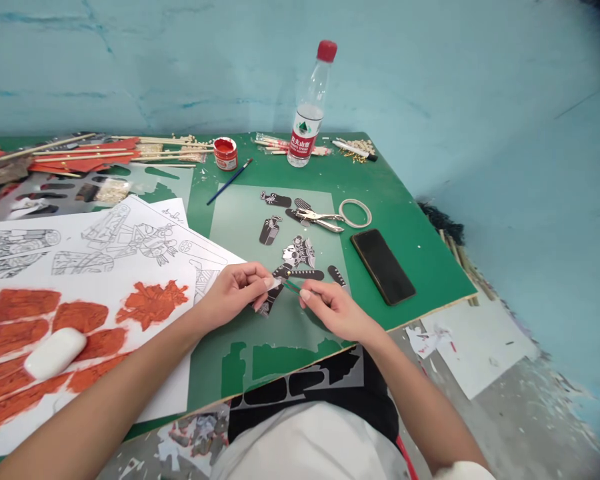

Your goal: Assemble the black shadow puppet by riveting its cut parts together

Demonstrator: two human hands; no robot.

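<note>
My left hand (239, 288) is closed, fingertips pinched on a small clear plastic piece (275, 283). Facing it, my right hand (337, 308) is also closed, with a thin dark green strip (293, 287) between thumb and forefinger; its exact kind is unclear. Both hands are just above a black-and-white cut-out figure (300, 253) with a patterned headdress. A small gold dot shows where its arm piece (307, 274) meets the body. My left fingers partly cover the lower body. Loose cut-out parts (270, 230) lie beyond on a translucent sheet (230, 233).
Metal pliers-like hole punch (323, 219), tape roll (355, 213) and phone (383, 267) lie to the right. Behind stand a water bottle (307, 113) and red paint jar (225, 155), near a blue brush (230, 181). Drawings (130, 233) and a white mouse-like object (55, 353) are left.
</note>
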